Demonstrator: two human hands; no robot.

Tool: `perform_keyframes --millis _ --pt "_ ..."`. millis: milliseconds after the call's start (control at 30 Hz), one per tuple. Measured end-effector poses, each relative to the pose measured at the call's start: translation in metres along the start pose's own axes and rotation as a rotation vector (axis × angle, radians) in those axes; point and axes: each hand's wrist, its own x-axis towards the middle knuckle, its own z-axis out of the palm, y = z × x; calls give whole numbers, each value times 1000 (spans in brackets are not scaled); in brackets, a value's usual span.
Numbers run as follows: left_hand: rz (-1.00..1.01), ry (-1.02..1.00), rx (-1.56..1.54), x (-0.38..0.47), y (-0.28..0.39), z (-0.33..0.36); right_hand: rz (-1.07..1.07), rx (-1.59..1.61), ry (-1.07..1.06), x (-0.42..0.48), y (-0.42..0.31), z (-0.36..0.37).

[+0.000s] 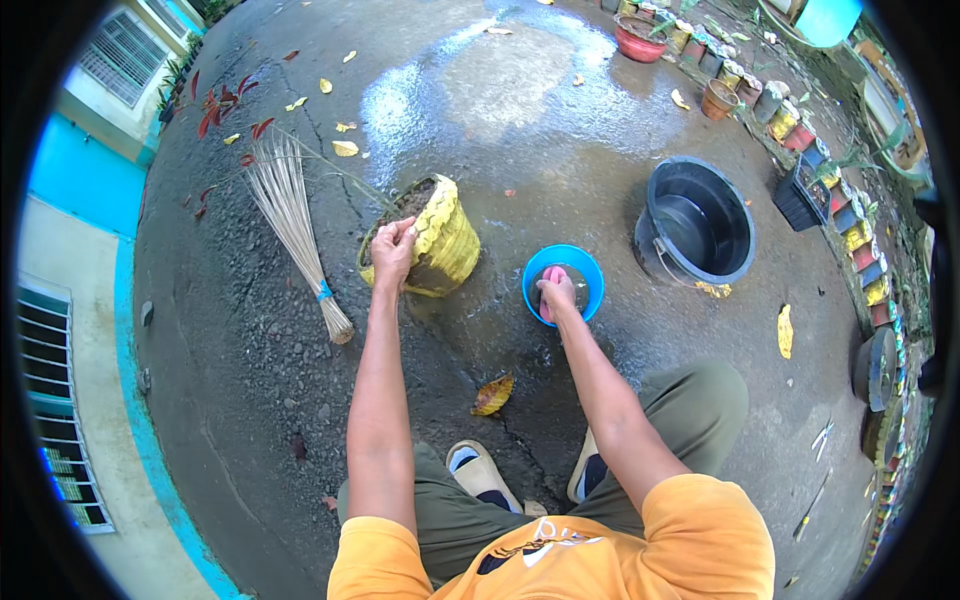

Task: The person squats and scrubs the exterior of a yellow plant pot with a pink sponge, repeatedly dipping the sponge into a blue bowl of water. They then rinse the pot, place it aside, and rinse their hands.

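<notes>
My left hand point(394, 256) grips the rim of a yellow-painted pot point(454, 244) with a scalloped edge. The pot leans to the left and has soil point(417, 199) in its mouth. From it a thin stem runs out to the upper left and bears dark red leaves point(217, 109). Down inside a small blue basin point(595, 271) of water, my right hand point(558, 294) is closed around a pink sponge or cloth point(553, 273). Dirt smears mark the pot's lower side.
A stick broom point(289, 214) lies left of the pot. Right of the basin stands a black bucket point(643, 238). Painted edging point(799, 139), a red pot point(640, 46) and a black planter point(799, 202) line the right. Pliers point(823, 439) and a thin tool point(812, 506) lie at lower right.
</notes>
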Motion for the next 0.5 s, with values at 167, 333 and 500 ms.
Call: perform_keyframes --millis 167,333,500 --pt "-68 -28 -28 0 3 -4 354 206 -13 38 43 3" --pt "-129 -45 -112 5 2 -6 22 433 238 15 7 7" --pt "-171 -91 -159 5 4 -14 -512 678 -389 -99 -68 75"
